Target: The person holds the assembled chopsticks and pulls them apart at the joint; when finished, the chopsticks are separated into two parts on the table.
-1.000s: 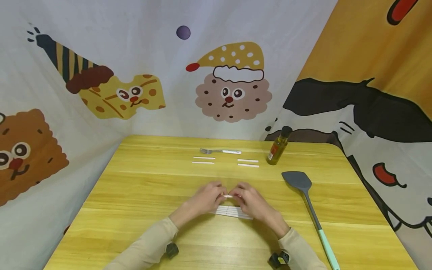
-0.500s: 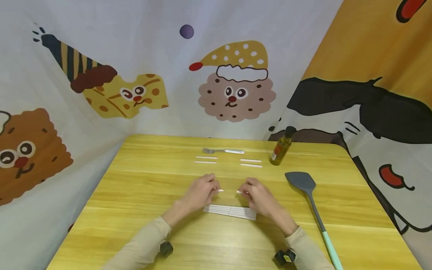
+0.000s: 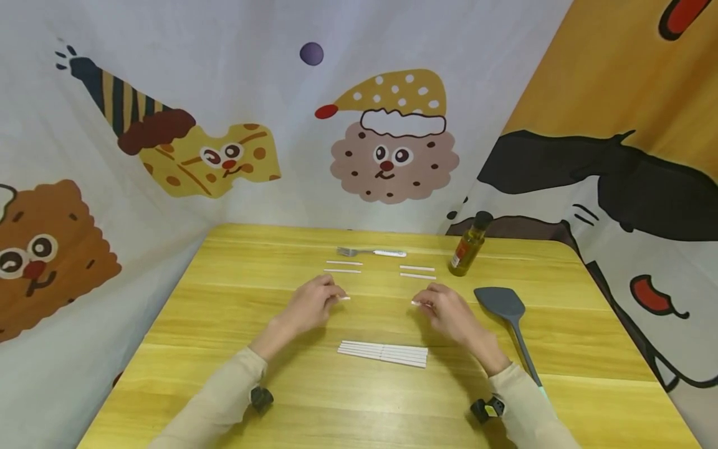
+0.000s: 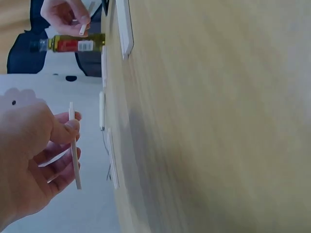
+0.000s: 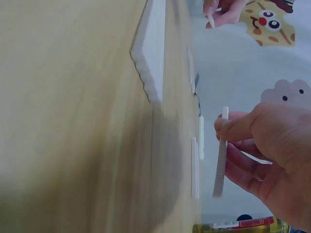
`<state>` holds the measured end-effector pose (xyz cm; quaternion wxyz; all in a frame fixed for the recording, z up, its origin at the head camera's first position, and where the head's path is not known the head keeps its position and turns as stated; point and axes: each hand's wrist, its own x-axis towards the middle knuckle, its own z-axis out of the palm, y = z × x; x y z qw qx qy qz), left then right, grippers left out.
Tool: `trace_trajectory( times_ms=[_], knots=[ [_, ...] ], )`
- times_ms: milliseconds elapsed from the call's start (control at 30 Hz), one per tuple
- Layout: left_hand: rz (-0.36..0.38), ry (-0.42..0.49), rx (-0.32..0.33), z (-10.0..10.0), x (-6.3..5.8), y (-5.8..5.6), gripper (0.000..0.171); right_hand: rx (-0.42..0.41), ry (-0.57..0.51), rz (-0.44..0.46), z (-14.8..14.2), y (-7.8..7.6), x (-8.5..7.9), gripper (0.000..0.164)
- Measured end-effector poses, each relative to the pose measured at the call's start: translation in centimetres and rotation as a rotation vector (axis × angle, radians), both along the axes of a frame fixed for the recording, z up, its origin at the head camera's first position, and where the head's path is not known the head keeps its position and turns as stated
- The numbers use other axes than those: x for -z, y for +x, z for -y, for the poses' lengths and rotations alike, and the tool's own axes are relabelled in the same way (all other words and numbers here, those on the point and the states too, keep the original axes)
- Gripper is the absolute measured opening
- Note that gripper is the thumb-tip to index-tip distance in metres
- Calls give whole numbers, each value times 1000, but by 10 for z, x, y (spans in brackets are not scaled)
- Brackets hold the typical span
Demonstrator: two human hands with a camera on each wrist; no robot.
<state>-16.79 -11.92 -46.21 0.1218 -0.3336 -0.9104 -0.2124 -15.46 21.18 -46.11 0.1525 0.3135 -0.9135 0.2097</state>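
My left hand [image 3: 313,304] pinches a thin white stick [image 4: 75,158] between thumb and fingers; its upper end narrows to a small peg in the left wrist view. Opposite it, my right hand [image 3: 450,313] pinches a second white stick [image 5: 220,167], blunt at both visible ends. Both hands are raised above the wooden table, well apart. Between and below them lies a flat bundle of white sticks [image 3: 361,352], side by side, with a seam across the middle. Beyond each hand, two more lie on the table: a left pair [image 3: 343,271] and a right pair [image 3: 417,275].
A fork [image 3: 388,253] with a white handle lies behind the stick pairs. An oil bottle [image 3: 467,248] with a black cap stands at the back right. A grey spatula [image 3: 501,302] lies right of my right hand. A printed cloth [image 3: 303,162] hangs behind the table [image 3: 224,249].
The hands came together over the bundle, then moved apart and toward the table's back. One white stick now shows in each hand, and the whole bundle is uncovered.
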Motion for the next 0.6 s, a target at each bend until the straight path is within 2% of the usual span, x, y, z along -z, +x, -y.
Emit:
trace_trajectory(
  times_ms=[233, 433, 600],
  knots=[
    [85, 17, 3, 4, -3, -18, 24, -14, 21, -2, -4, -22, 3, 28],
    [160, -1, -7, 0, 0, -38, 25, -10, 56, 78, 0, -41, 0, 26],
    [180, 6, -17, -6, 2, -52, 20, 0, 80, 113, 4, -55, 0, 21]
  ],
)
